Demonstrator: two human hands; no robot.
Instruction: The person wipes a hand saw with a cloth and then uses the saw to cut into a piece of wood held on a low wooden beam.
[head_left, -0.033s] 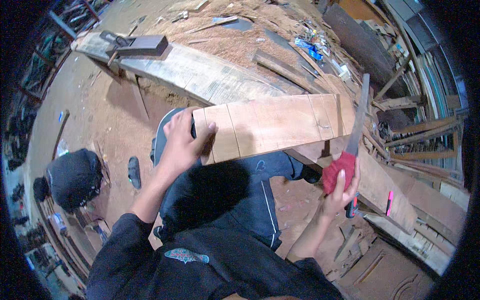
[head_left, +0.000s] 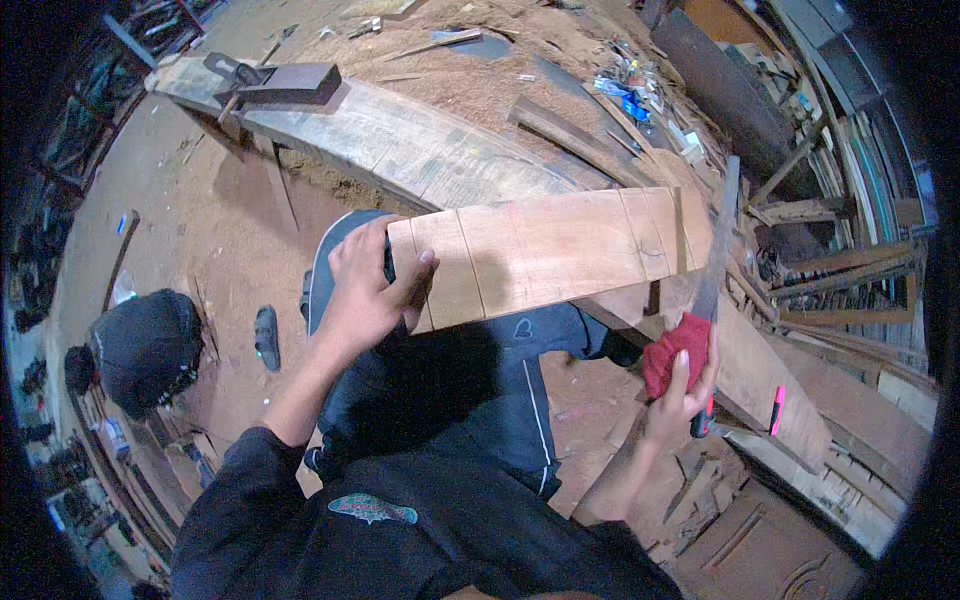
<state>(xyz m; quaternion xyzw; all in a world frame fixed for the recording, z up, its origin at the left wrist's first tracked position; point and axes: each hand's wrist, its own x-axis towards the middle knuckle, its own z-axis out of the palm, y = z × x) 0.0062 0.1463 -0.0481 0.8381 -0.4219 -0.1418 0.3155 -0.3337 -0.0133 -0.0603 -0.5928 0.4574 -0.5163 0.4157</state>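
My left hand [head_left: 366, 285] grips the left end of a pale wooden board [head_left: 570, 240], thumb on top and the other fingers over its far edge. Thin lines cross the board near both ends. It slants over my lap, and its right part lies over the wooden bench. In my right hand [head_left: 685, 385] is a red cloth [head_left: 680, 352], wrapped around the lower end of a long flat metal tool, which looks like a file [head_left: 722, 235]. The tool points away from me beside the board's right end; whether they touch, I cannot tell.
A dark hand plane [head_left: 290, 84] rests on the far end of the long bench [head_left: 420, 150]. Near the bench's right end are a pink marker [head_left: 777, 410] and a black-and-red handle [head_left: 703, 420]. Wood shavings [head_left: 440, 80] and offcuts cover the far ground. A sandal [head_left: 266, 338] lies left.
My right hand, with the red cloth and the file, has shifted slightly toward me. The left hand and the board have barely moved.
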